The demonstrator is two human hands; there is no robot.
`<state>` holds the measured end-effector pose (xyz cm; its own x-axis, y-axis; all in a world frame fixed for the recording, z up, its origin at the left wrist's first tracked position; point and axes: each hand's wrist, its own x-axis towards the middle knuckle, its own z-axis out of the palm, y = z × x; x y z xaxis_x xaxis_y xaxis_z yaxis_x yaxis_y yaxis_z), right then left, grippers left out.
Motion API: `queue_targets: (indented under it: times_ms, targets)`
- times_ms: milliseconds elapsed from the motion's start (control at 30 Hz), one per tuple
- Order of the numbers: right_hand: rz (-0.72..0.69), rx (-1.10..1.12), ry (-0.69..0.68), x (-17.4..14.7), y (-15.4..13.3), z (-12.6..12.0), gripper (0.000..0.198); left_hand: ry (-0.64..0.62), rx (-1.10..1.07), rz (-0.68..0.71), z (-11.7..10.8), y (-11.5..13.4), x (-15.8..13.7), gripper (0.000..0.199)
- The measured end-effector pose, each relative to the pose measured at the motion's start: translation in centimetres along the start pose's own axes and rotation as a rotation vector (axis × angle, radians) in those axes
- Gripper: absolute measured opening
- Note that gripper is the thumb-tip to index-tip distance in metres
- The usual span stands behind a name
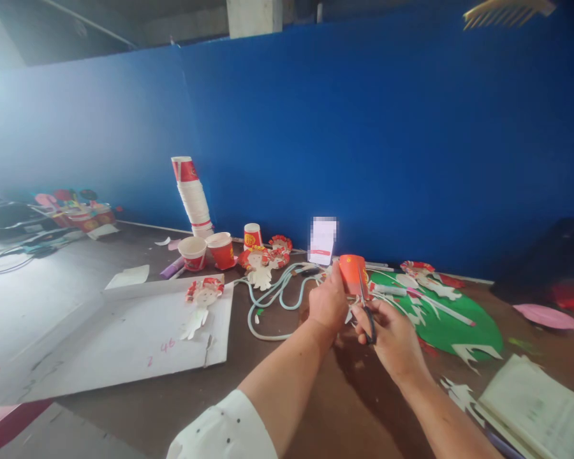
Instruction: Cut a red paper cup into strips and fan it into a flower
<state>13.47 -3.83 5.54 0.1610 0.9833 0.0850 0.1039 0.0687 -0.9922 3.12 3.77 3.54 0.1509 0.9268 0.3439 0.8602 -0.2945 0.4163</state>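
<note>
My left hand is closed on a red paper cup with yellow print, held up above the brown table. In my right hand is a pair of scissors with black handles. Their blades point upward against the cup's side, near its right edge. Whether the blades are cutting into the wall or only lying over it, I cannot tell. Behind the cup stands a phone with a lit, partly blurred screen.
At left lies a white board bearing a cut-paper figure. Paper cups and a tall cup stack stand by the blue partition. A pale cable loops mid-table. Right are a green sheet, paper scraps and a notebook.
</note>
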Motion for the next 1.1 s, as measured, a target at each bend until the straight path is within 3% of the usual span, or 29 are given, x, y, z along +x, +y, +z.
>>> queue_targets:
  times_ms: [867, 1100]
  targets:
    - [-0.075, -0.087, 0.106, -0.06, -0.45, 0.00, 0.037, -0.023, 0.060, 0.063, 0.00, 0.98, -0.52, 0.069]
    - [-0.077, -0.099, 0.074, 0.25, 0.21, -0.67, 0.036, -0.020, -0.093, 0.057, -0.07, 0.84, -0.56, 0.069]
